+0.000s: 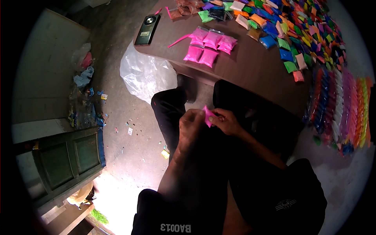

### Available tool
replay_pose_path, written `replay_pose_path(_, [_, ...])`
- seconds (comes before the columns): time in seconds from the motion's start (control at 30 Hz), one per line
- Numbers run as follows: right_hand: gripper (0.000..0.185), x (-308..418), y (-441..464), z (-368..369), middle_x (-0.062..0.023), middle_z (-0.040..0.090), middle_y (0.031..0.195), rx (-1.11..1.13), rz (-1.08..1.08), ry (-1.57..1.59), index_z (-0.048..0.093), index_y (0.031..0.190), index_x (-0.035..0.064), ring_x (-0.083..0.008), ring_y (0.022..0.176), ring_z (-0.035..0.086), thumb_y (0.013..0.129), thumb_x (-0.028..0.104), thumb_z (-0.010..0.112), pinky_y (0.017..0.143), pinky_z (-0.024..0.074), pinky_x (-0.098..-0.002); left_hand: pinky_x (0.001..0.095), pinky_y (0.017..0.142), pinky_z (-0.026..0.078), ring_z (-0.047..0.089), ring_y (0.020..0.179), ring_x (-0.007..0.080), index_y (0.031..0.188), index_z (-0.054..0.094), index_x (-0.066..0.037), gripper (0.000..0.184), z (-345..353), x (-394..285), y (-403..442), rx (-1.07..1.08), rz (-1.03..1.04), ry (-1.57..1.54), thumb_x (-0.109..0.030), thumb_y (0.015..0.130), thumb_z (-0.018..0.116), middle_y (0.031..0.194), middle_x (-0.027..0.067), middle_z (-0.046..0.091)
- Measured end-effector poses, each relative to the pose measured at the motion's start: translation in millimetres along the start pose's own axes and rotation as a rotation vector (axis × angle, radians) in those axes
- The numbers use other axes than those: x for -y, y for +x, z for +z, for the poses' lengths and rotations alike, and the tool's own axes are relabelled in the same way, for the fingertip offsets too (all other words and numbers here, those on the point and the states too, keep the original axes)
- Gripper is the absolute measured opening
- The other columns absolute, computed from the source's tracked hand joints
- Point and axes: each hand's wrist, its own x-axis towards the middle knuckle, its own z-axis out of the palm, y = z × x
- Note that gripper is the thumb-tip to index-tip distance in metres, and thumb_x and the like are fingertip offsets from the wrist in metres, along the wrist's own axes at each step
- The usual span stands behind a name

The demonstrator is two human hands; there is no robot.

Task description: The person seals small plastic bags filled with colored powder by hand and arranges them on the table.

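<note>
Over my lap, a small pink packet (208, 117) is pinched between both hands. My left hand (190, 124) has its fingers closed at the packet's left edge. From the other side, my right hand (226, 122) grips it with thumb and fingers. On the table ahead lies a group of similar filled pink packets (208, 57) in clear plastic. A thin pink strip (179, 40) rests to the left of that group. The lower part of the held packet is partly covered by my fingers.
A phone (147, 30) lies near the left edge of the brown table (250, 70). Many coloured packets (290, 35) are heaped at the right, with twisted coloured bundles (338, 105) hanging beside. A clear plastic bag (147, 72) sits on the floor, and a green cabinet (58, 160) stands left.
</note>
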Motion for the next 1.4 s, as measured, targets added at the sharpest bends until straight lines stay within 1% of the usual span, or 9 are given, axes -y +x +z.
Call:
replay_pose_path(0.2, [0.025, 1.8, -1.7, -8.3, -0.0039, 0.070, 0.095, 0.066, -0.131, -0.258, 0.070, 0.112, -0.0011, -0.0106, 0.083, 0.065, 0.094, 0.017, 0.069, 0.076, 0.0533, -0.0262, 0.0212, 0.079, 0.050, 0.063, 0.086, 0.0065, 0.103, 0.071, 0.000, 0.015, -7.2, -5.0, 0.5, 0.109, -0.021, 0.065, -0.014, 0.097, 0.071, 0.092, 0.0015, 0.072])
replay_pose_path(0.3, [0.025, 1.0, -2.2, -0.8, -0.0002, 0.068, 0.092, 0.029, -0.132, -0.288, 0.069, 0.113, 0.0008, -0.0053, 0.081, 0.062, 0.094, 0.016, 0.072, 0.072, 0.0504, -0.0223, 0.0213, 0.079, 0.050, 0.063, 0.086, 0.0063, 0.102, 0.071, 0.000, 0.013, -8.0, 7.3, 3.5, 0.091, 0.006, 0.004, -0.012, 0.097, 0.071, 0.093, 0.0011, 0.072])
replay_pose_path(0.4, [0.027, 0.8, -3.6, 4.7, -0.0035, 0.069, 0.088, -0.027, -0.047, -0.030, 0.069, 0.111, -0.0003, -0.0087, 0.079, 0.063, 0.093, 0.019, 0.073, 0.071, 0.0513, -0.0261, 0.0214, 0.080, 0.050, 0.063, 0.085, 0.0061, 0.102, 0.071, -0.001, 0.011, -7.3, 10.8, 2.5, 0.068, 0.017, -0.082, -0.011, 0.098, 0.071, 0.093, 0.0008, 0.073])
replay_pose_path(0.5, [0.026, 0.2, -4.6, -1.6, -0.0030, 0.068, 0.085, 0.020, 0.031, -0.148, 0.070, 0.108, 0.0003, -0.0083, 0.077, 0.062, 0.092, 0.021, 0.074, 0.069, 0.0500, -0.0261, 0.0216, 0.080, 0.051, 0.064, 0.084, 0.0063, 0.102, 0.071, 0.000, 0.013, -9.2, 10.4, 2.9, 0.088, -0.005, -0.094, -0.012, 0.097, 0.072, 0.093, 0.0010, 0.073])
replay_pose_path(0.67, [0.024, -7.8, -3.5, -8.8, -0.0036, 0.068, 0.085, 0.022, -0.128, -0.253, 0.070, 0.106, 0.0009, -0.0096, 0.077, 0.062, 0.093, 0.021, 0.073, 0.069, 0.0503, -0.0275, 0.0221, 0.079, 0.051, 0.064, 0.083, 0.0066, 0.102, 0.071, 0.001, 0.015, -9.4, -5.8, -2.2, 0.162, -0.092, 0.084, -0.013, 0.095, 0.074, 0.092, 0.0016, 0.073])
replay_pose_path(0.97, [0.024, 4.5, -3.7, -5.9, -0.0058, 0.070, 0.088, 0.007, -0.068, -0.173, 0.070, 0.105, 0.0001, -0.0124, 0.079, 0.064, 0.094, 0.021, 0.070, 0.073, 0.0523, -0.0293, 0.0214, 0.075, 0.051, 0.064, 0.080, 0.0066, 0.101, 0.073, 0.001, 0.017, -9.4, 11.3, -0.5, 0.132, -0.055, 0.028, -0.015, 0.096, 0.074, 0.089, 0.0021, 0.073])
replay_pose_path(1.07, [0.022, -1.1, -5.0, -8.8, -0.0057, 0.070, 0.088, -0.076, -0.143, -0.315, 0.071, 0.104, 0.0005, -0.0133, 0.079, 0.064, 0.094, 0.020, 0.069, 0.073, 0.0524, -0.0298, 0.0201, 0.074, 0.050, 0.062, 0.080, 0.0059, 0.100, 0.072, 0.000, 0.018, -6.1, 7.5, -3.6, 0.154, -0.107, -0.110, -0.017, 0.099, 0.071, 0.089, 0.0010, 0.071])
replay_pose_path(1.23, [0.022, 7.2, -3.8, -6.9, -0.0070, 0.070, 0.088, -0.043, -0.099, -0.340, 0.071, 0.105, 0.0013, -0.0143, 0.080, 0.064, 0.094, 0.021, 0.069, 0.075, 0.0527, -0.0300, 0.0215, 0.068, 0.047, 0.058, 0.076, 0.0053, 0.100, 0.073, -0.002, 0.015, -12.5, 29.9, 1.8, 0.108, 0.031, -0.120, -0.016, 0.101, 0.068, 0.081, -0.0030, 0.065])
replay_pose_path(1.4, [0.027, 0.7, 2.2, -2.7, -0.0075, 0.070, 0.094, -0.046, -0.014, -0.350, 0.071, 0.110, 0.0014, -0.0157, 0.086, 0.064, 0.095, 0.024, 0.069, 0.080, 0.0520, -0.0296, 0.0243, 0.073, 0.050, 0.060, 0.082, 0.0063, 0.098, 0.073, -0.001, 0.019, -19.0, 30.7, 0.8, 0.047, 0.147, -0.045, -0.019, 0.099, 0.071, 0.085, 0.0006, 0.069])
